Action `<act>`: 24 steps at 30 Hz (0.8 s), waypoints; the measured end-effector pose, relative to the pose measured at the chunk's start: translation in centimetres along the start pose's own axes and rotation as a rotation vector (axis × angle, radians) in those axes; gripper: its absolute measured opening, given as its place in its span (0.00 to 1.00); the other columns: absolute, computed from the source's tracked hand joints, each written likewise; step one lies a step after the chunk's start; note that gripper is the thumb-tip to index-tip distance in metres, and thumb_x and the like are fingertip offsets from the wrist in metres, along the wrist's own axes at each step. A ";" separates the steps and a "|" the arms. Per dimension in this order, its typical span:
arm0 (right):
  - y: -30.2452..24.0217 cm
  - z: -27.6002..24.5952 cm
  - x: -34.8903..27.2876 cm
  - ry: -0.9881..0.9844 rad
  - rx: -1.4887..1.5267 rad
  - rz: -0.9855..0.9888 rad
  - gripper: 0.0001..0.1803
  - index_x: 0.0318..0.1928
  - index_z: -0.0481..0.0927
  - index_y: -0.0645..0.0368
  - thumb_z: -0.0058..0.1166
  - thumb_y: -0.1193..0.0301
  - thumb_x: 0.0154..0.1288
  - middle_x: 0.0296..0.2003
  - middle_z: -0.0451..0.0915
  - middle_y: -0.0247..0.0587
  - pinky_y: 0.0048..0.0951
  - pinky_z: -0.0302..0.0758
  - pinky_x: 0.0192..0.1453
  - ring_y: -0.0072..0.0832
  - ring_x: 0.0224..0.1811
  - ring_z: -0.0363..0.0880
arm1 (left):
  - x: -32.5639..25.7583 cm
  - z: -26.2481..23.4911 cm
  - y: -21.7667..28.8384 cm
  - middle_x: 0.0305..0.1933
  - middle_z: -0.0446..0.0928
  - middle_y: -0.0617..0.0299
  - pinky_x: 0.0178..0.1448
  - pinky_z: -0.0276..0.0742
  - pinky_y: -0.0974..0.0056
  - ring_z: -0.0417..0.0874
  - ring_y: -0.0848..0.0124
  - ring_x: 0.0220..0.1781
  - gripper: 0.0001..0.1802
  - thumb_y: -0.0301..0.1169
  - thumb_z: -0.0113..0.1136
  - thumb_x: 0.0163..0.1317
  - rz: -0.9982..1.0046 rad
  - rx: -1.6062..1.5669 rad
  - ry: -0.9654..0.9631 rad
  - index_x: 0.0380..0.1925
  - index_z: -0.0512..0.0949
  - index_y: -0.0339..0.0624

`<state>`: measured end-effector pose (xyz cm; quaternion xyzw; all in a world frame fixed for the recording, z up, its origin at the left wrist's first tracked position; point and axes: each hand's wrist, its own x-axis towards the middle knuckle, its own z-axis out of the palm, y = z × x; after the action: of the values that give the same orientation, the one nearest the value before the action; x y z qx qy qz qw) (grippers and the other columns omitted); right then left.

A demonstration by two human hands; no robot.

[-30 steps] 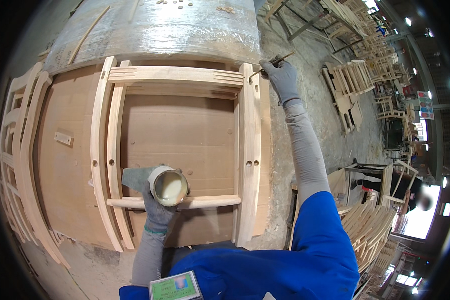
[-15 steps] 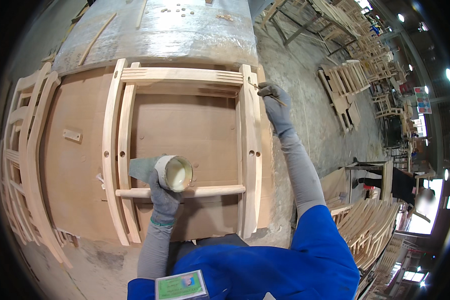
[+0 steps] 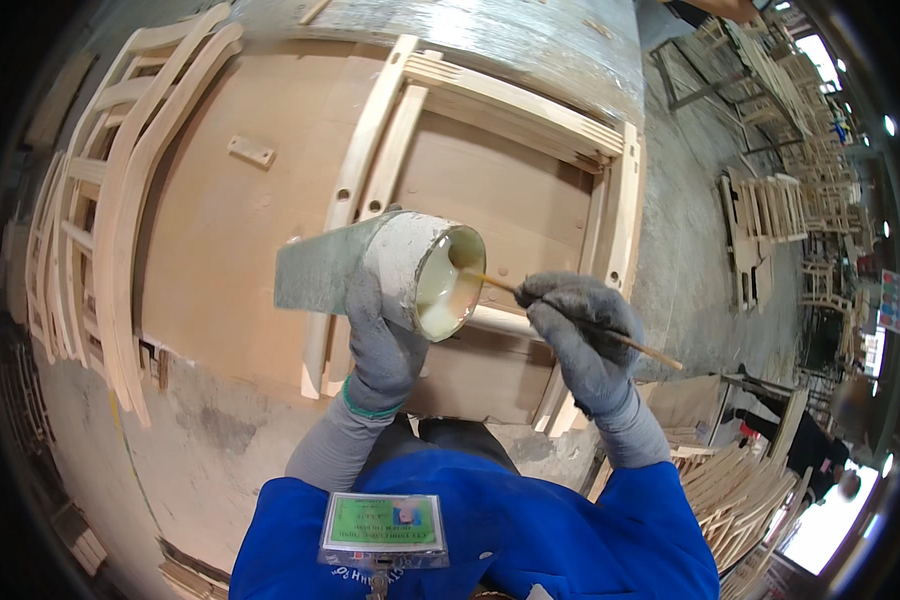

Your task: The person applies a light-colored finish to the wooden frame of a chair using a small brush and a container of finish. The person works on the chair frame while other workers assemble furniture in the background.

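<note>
Broadly, brown cardboard [image 3: 205,235] spreads beneath the work, with one plastic-wrapped surface [image 3: 545,35] beyond its far edge. Two pale wooden frames [image 3: 515,102] lie overlapping on the cardboard, toward its right. More curved frames [image 3: 115,230] stand close together at the left, overlapping too much to count. One co-worker [image 3: 815,450] in dark clothing is well apart, far to the right. Two gloved hands are in front of the pale frames: the left hand [image 3: 385,350] has its grip wrapped around one cup [image 3: 395,265], tilted with its mouth facing right; the right hand [image 3: 590,335] has its grip pinched on one thin stick [image 3: 650,352]. The cup is above the pale frames, hiding part of them, and one flat grey-green flap [image 3: 320,266] juts from its left. The stick's tip is inside the cup's mouth; whether it touches the pale liquid [image 3: 444,298] cannot be told. One small wooden block [image 3: 251,151] lies on the cardboard between the two groups of frames.
</note>
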<state>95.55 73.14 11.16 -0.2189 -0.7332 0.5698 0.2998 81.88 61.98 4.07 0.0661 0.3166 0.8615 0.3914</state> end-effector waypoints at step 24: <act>-1.9 11.8 -1.1 0.166 0.554 0.103 0.06 0.35 0.74 0.66 0.51 0.83 0.54 0.38 0.79 0.57 0.40 0.79 0.48 0.40 0.41 0.81 | 2.5 -6.2 7.9 0.62 0.65 0.53 0.68 0.59 0.54 0.66 0.59 0.64 0.35 0.56 0.34 0.65 0.212 0.043 0.058 0.61 0.61 0.42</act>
<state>88.22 63.63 10.74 -0.2114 -0.5105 0.7429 0.3779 72.90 56.78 3.57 0.0825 0.3378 0.8925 0.2873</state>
